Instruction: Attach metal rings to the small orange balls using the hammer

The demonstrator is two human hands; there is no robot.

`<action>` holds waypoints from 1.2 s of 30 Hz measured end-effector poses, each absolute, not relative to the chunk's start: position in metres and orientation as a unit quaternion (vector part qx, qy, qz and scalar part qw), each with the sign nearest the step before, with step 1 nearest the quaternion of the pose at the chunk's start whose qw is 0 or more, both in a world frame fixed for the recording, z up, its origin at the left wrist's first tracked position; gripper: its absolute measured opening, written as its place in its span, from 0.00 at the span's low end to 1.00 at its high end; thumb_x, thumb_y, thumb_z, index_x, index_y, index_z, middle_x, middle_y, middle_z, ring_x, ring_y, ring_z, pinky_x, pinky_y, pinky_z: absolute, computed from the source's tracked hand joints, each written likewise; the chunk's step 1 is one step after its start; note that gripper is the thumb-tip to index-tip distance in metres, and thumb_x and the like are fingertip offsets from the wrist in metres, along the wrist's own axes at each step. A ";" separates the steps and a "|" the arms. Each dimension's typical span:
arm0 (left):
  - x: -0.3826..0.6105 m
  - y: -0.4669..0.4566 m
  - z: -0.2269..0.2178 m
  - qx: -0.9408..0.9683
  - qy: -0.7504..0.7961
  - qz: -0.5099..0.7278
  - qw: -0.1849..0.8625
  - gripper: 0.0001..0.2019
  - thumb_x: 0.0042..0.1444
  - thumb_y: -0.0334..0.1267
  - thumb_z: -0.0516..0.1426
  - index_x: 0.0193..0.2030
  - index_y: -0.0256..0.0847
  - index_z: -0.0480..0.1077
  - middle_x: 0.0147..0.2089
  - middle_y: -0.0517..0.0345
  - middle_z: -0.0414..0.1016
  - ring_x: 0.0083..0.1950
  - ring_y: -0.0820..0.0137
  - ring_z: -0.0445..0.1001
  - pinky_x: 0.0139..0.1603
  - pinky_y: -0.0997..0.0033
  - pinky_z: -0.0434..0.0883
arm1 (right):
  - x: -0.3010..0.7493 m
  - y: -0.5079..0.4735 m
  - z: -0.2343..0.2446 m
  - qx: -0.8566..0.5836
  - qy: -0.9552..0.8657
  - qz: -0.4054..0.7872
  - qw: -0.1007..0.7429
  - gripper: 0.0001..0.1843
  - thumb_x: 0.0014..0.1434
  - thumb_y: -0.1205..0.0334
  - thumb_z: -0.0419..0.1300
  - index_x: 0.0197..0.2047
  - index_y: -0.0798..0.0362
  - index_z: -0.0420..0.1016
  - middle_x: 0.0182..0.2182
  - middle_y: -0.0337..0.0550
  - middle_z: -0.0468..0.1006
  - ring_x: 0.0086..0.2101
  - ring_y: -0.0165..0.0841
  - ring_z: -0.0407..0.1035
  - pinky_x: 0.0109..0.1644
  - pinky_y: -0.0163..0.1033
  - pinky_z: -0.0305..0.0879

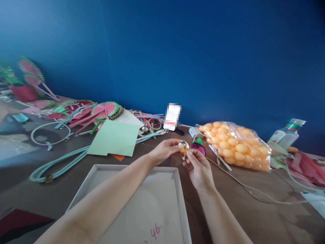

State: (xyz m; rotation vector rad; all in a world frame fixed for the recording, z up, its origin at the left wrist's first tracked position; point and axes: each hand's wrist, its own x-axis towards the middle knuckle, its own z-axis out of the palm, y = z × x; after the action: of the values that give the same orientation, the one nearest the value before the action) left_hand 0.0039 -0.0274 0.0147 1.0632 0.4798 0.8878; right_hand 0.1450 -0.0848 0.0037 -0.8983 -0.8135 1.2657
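Observation:
My left hand [166, 150] is closed around the left side of a small shiny gold-orange ball [183, 146], thumb and fingers pressed to it. From the other side, my right hand [199, 167] pinches at the ball's lower edge with thumb and forefinger. Whether a smaller piece lies in that pinch is hidden. Just behind the right hand is a purple eggplant-shaped item [199, 148] with a green top. Beneath my left forearm lies a shallow white box lid [152, 206] with pink handwriting on it.
A clear bag of orange balls [235, 145] and a bottle [285, 135] stand at the right. Pale green paper [115, 138], looped blue tubing [59, 169] and watermelon-patterned paper fans [108, 110] lie at the left. A lit phone [172, 117] leans by the blue wall; a white cable [254, 189] crosses the table.

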 end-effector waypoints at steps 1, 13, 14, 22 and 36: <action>0.004 -0.027 0.015 0.486 0.219 0.406 0.742 0.21 0.47 0.45 0.64 0.46 0.33 0.73 0.42 0.48 0.74 0.40 0.69 0.73 0.49 0.62 0.69 | 0.145 -0.085 0.004 -0.394 -0.356 0.555 0.640 0.11 0.47 0.58 0.69 0.31 0.52 0.72 0.27 0.34 0.71 0.24 0.22 0.60 0.26 0.29 0.65; 0.004 -0.029 0.016 0.511 0.233 0.421 0.712 0.21 0.47 0.42 0.64 0.46 0.33 0.72 0.45 0.47 0.74 0.44 0.68 0.73 0.50 0.62 0.69 | 0.145 -0.082 -0.002 -0.398 -0.353 0.542 0.651 0.14 0.46 0.59 0.69 0.32 0.51 0.69 0.25 0.31 0.69 0.23 0.21 0.62 0.28 0.29 0.68; 0.004 -0.029 0.017 0.511 0.233 0.420 0.713 0.21 0.47 0.42 0.64 0.47 0.33 0.72 0.45 0.46 0.74 0.44 0.68 0.73 0.51 0.62 0.69 | 0.146 -0.082 -0.002 -0.400 -0.355 0.539 0.651 0.14 0.46 0.59 0.69 0.32 0.51 0.69 0.25 0.31 0.69 0.23 0.21 0.62 0.28 0.29 0.68; 0.005 -0.029 0.013 0.497 0.197 0.410 0.739 0.20 0.49 0.43 0.63 0.46 0.33 0.72 0.41 0.49 0.74 0.39 0.69 0.74 0.50 0.59 0.69 | 0.146 -0.080 -0.004 -0.436 -0.374 0.515 0.636 0.16 0.48 0.55 0.68 0.33 0.51 0.66 0.23 0.32 0.70 0.18 0.20 0.57 0.20 0.28 0.60; 0.004 -0.029 0.017 0.424 0.210 0.403 0.783 0.19 0.50 0.43 0.63 0.44 0.31 0.73 0.41 0.46 0.75 0.39 0.70 0.74 0.48 0.66 0.69 | 0.146 -0.084 0.001 -0.413 -0.383 0.534 0.630 0.13 0.49 0.57 0.68 0.35 0.51 0.70 0.25 0.33 0.69 0.23 0.22 0.60 0.24 0.29 0.63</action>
State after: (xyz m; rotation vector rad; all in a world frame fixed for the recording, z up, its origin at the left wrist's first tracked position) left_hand 0.0036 -0.0285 0.0166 0.9162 0.4539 0.8703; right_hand 0.1461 -0.0841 0.0009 -0.9468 -0.8775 1.2242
